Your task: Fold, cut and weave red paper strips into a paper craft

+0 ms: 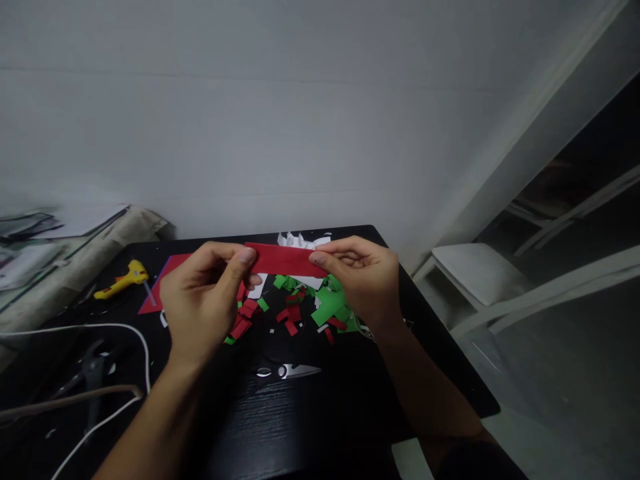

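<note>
Stretched level between both hands is a red paper strip (285, 260), held above the black table. My left hand (203, 293) pinches its left end between thumb and fingers. At the other end, my right hand (360, 273) grips the strip the same way. Red paper scraps (244, 317) and green paper scraps (330, 303) lie scattered below and behind the hands. Scissors (295, 371) rest on the table nearer to me, their blades pointing right.
A yellow glue gun (123, 280) lies at the left, by a red sheet (150, 301). Pliers (93, 370) and a white cable (143, 337) are on the left side. Curled white paper (300, 240) sits at the back. A white chair (470, 273) stands right of the black table (280, 427).
</note>
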Demonstrator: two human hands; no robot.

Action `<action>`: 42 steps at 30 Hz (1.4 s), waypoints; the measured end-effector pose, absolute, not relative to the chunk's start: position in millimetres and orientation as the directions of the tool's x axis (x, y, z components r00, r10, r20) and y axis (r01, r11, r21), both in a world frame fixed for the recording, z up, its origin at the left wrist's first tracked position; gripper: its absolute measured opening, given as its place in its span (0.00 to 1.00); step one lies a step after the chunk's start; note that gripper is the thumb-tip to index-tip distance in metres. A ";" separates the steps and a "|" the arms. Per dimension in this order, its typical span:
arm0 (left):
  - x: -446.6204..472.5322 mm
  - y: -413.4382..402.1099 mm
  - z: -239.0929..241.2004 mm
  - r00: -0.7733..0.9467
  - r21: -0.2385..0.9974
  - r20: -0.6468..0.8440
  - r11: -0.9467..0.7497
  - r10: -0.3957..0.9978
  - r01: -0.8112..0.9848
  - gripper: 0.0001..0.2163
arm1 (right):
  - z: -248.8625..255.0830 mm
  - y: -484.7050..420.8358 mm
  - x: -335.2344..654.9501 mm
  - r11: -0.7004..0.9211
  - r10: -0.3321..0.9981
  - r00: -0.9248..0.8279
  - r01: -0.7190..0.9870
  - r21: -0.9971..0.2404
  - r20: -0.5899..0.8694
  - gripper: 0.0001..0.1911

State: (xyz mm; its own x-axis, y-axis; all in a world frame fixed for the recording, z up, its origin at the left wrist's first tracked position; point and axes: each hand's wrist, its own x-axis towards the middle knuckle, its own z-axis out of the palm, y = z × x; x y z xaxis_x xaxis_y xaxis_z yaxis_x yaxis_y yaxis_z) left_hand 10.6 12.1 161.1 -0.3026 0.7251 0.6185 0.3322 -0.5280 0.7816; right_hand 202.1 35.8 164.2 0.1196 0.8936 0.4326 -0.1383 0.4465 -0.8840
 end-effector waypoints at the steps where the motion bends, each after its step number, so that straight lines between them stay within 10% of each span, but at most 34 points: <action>1: 11.2 11.7 161.5 -0.311 0.776 0.626 -0.531 0.715 0.341 0.05 | 164.1 35.7 202.3 0.448 0.893 0.116 -0.138 -0.883 0.435 0.07; 16: 7.8 8.4 164.4 -0.212 0.798 0.574 -0.482 0.791 0.362 0.08 | 164.8 40.3 210.5 0.382 0.924 0.039 -0.128 -0.915 0.381 0.08; 26: 8.1 16.1 164.0 0.227 0.739 0.459 -0.510 0.859 0.440 0.10 | 163.4 36.9 214.5 0.473 0.851 -0.278 0.040 -0.880 0.444 0.06; 42: 12.7 13.8 161.6 0.167 0.754 0.512 -0.534 0.843 0.383 0.07 | 159.6 33.9 206.8 0.306 0.915 -0.223 -0.156 -0.939 0.335 0.11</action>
